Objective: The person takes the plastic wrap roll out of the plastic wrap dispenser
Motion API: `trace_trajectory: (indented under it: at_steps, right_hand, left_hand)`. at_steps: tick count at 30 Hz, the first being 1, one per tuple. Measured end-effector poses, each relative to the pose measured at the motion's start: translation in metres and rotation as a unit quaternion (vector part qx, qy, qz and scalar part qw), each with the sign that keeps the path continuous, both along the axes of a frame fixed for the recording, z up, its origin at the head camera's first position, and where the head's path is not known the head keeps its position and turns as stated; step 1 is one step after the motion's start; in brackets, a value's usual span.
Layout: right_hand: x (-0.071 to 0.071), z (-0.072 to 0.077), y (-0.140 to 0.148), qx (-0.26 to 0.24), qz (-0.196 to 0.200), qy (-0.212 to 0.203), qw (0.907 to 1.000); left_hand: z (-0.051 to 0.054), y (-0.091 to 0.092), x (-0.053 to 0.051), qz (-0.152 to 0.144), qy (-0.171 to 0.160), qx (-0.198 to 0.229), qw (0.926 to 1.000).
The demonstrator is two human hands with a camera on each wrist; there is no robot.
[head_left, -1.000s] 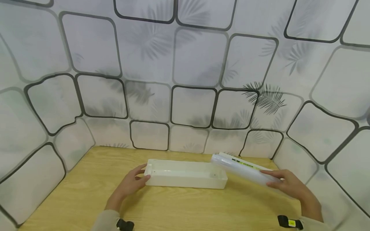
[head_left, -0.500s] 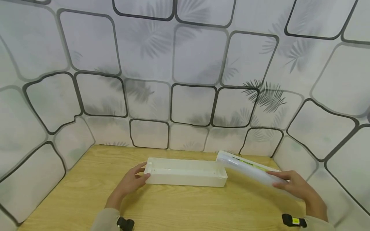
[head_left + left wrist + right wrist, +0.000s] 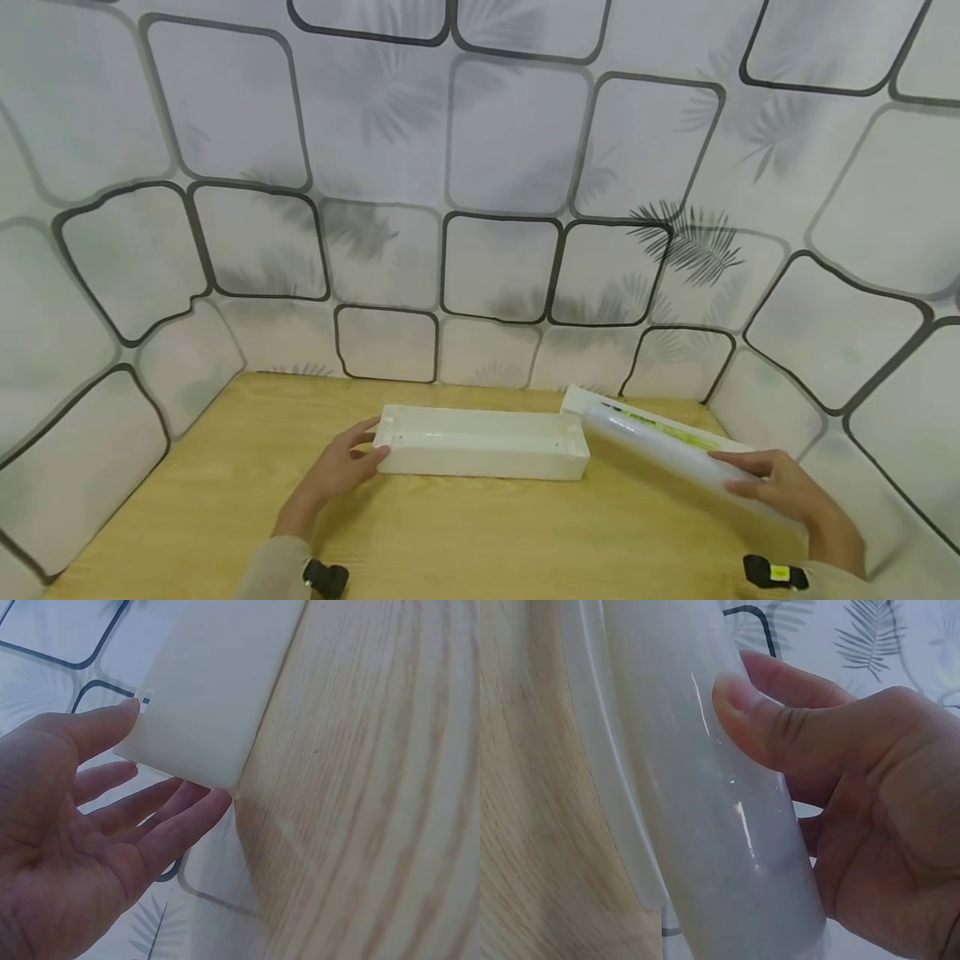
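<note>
A long white plastic box [image 3: 480,462], open at the top, lies on the table in the head view. My left hand [image 3: 341,467] holds its left end, thumb at the front corner and fingers at the end; the left wrist view shows the fingers only slightly bent against the box end [image 3: 210,690]. Off the table at right, my right hand [image 3: 787,492] grips a roll of clear plastic film [image 3: 660,446]. A long white lid-like strip [image 3: 573,400] with a yellow-green label lies along the roll. In the right wrist view the thumb presses the roll [image 3: 705,780]; some fingers are hidden behind it.
A wood-grain table [image 3: 480,542] lies under everything. Patterned white cloth walls [image 3: 502,142] stand at the back and both sides. The right hand is close to the right wall. Each wrist carries a small black camera [image 3: 326,577].
My right hand has moved rightward and slightly down with the film roll and white strip. More of the strip's left end now shows past the roll. The left hand and box stay in place.
</note>
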State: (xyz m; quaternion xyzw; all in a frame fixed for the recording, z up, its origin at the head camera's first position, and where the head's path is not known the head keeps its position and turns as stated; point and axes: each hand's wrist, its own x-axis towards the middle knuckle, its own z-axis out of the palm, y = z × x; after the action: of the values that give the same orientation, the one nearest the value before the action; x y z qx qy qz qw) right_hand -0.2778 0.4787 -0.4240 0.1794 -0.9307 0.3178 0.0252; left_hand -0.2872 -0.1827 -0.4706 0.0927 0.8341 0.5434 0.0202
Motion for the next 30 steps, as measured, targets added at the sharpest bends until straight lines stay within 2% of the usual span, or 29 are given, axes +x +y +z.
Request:
trace_trajectory:
  at_steps: [3,7,14,21,26,30]
  right_hand:
    - [-0.001,0.001,0.004,0.006,0.001,-0.025,0.9997]
    - [-0.003,0.0,0.01,0.012,-0.001,-0.037,0.9992]
    - [-0.01,-0.014,0.011,-0.034,0.062,-0.009,0.9975]
    - [-0.016,-0.021,0.01,-0.044,0.065,-0.01,0.9969]
    - [-0.017,-0.027,0.013,-0.037,0.078,0.003,0.9963]
    - [-0.018,-0.029,0.013,-0.024,0.063,0.016,0.9976]
  left_hand:
    - [0.001,0.0,0.0,0.002,-0.002,-0.005,1.0]
    - [0.001,0.001,-0.001,0.0,0.003,-0.001,1.0]
    - [0.001,0.0,-0.002,0.003,0.002,0.006,1.0]
    - [0.001,-0.002,-0.002,0.009,-0.004,0.014,0.9999]
    - [-0.001,-0.001,-0.002,-0.002,0.006,0.013,0.9999]
    - [-0.001,-0.001,-0.003,0.002,0.006,0.012,0.9999]
